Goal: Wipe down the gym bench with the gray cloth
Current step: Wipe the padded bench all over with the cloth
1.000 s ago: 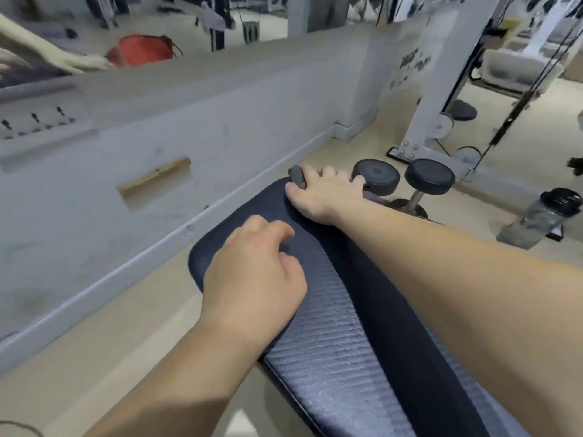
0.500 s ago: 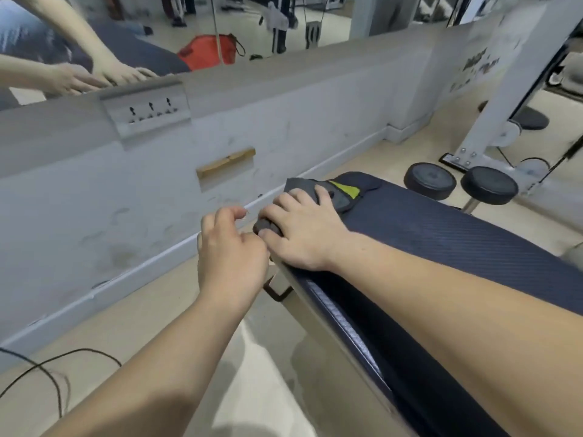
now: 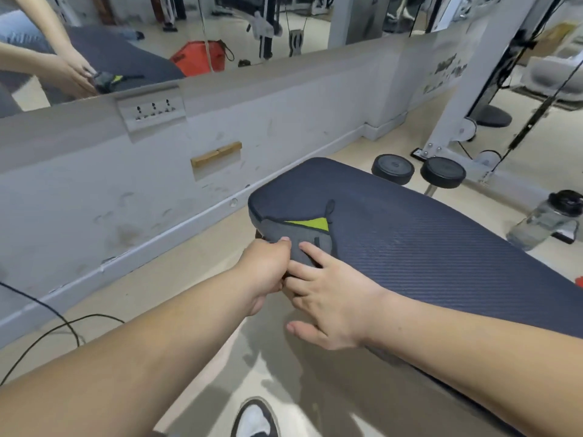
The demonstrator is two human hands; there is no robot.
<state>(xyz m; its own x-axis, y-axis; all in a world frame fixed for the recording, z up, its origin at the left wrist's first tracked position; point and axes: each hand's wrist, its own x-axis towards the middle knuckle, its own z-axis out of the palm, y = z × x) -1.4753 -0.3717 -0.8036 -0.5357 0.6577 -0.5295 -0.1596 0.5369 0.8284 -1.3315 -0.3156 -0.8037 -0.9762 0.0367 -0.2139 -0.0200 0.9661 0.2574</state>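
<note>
At bench (image 3: 426, 247) edge, mid-wipe.
Gripping cloth (image 3: 303, 239) in curled left hand (image 3: 265, 273), pressing with flat right hand (image 3: 331, 302); most of bench judged outstanding.

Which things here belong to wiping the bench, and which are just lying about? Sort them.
Job in hand:
gray cloth
gym bench
left hand, gripping the cloth's edge
right hand, fingers pressing on the cloth

Lying about:
dumbbells
water bottle
wall sockets

Free: bench pad (image 3: 426, 247) right of cloth (image 3: 303, 244). Blocking: wall (image 3: 94, 190) left, dumbbells (image 3: 392, 169) beyond.
</note>
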